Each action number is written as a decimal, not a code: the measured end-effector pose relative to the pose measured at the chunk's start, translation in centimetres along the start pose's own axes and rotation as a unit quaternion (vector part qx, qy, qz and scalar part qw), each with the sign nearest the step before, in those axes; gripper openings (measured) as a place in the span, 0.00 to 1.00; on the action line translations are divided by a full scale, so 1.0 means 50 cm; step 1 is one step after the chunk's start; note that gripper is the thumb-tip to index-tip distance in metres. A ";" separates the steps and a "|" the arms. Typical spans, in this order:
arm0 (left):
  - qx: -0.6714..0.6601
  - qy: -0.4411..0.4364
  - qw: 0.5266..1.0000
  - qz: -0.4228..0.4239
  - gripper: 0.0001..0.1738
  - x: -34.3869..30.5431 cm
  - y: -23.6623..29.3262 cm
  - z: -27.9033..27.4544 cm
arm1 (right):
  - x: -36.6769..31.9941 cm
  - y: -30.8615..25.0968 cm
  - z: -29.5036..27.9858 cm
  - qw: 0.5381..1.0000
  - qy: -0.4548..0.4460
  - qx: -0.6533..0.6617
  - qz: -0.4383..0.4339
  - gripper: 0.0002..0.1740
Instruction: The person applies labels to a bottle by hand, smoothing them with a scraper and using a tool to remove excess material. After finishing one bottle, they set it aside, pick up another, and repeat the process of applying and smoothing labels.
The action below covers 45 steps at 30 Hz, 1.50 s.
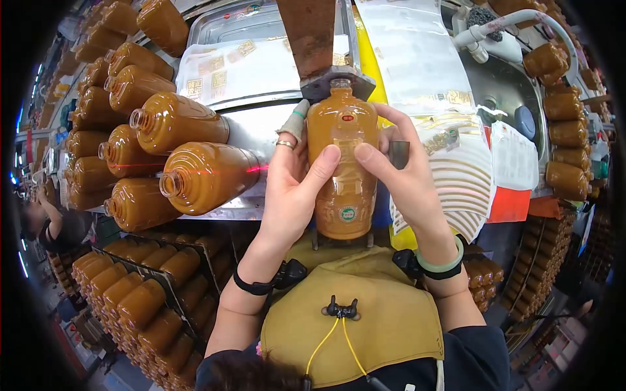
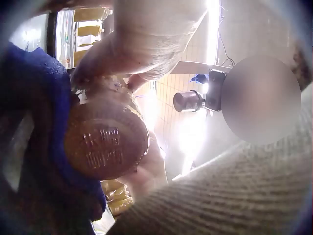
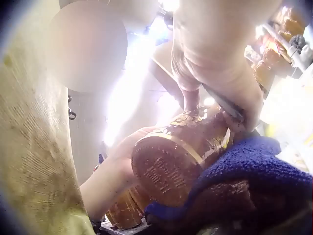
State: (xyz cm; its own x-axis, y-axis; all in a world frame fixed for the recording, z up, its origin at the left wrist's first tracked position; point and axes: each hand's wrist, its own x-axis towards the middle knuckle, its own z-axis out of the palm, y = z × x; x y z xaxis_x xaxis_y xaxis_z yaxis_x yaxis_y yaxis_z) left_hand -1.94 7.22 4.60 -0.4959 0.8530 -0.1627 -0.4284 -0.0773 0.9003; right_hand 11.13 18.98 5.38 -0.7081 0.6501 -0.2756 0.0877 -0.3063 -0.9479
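A glossy amber-brown bottle (image 1: 344, 195) lies with its neck away from the body, a small red mark near its shoulder and a green round emblem near its base. My left hand (image 1: 290, 186) grips its left side, thumb on the front, a covering on one fingertip. My right hand (image 1: 404, 176) holds the other side, thumb on the front, with a dark flat piece between its fingers. Embossed characters show on the bottle's base (image 2: 105, 147) in the left wrist view. Blue cloth (image 3: 244, 166) lies under the bottle in the right wrist view.
Several similar bottles (image 1: 208, 179) lie at the left, with racks of more below. A rusty metal post (image 1: 306, 32) stands beyond the bottle neck. Label sheets (image 1: 450, 176) fan out at the right, before a sink (image 1: 508, 78) with a white faucet (image 1: 515, 18).
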 end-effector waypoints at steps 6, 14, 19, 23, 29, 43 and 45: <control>0.002 0.005 1.000 -0.005 0.41 -0.002 0.003 0.002 | 0.000 0.005 0.000 1.000 0.001 0.013 -0.010 0.39; 0.004 0.007 1.000 -0.005 0.40 -0.002 0.002 0.002 | -0.002 0.005 -0.003 1.000 0.009 -0.013 -0.013 0.39; 0.010 -0.024 1.000 0.002 0.50 -0.018 -0.004 -0.008 | -0.007 0.006 -0.018 1.000 -0.003 -0.007 0.013 0.40; 0.046 -0.040 0.998 0.004 0.55 -0.030 -0.009 -0.009 | -0.006 0.012 -0.005 1.000 0.000 -0.012 -0.027 0.41; 0.044 -0.046 0.998 -0.009 0.55 -0.030 -0.009 -0.014 | -0.006 0.007 -0.008 1.000 0.002 -0.023 -0.017 0.41; -0.014 0.007 1.000 0.000 0.42 -0.012 -0.003 0.002 | -0.005 0.003 -0.004 0.999 0.016 -0.037 -0.008 0.38; -0.004 0.011 1.000 0.000 0.40 -0.010 -0.002 0.005 | -0.005 0.004 -0.003 0.999 0.017 -0.028 -0.008 0.38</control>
State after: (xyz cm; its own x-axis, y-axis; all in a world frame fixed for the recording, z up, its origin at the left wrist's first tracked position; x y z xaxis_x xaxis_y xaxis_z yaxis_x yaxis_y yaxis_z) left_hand -1.47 6.93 4.70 -0.5116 0.8418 -0.1722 -0.4347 -0.0808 0.8969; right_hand 11.44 18.87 5.20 -0.6862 0.6776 -0.2647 0.1169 -0.2564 -0.9595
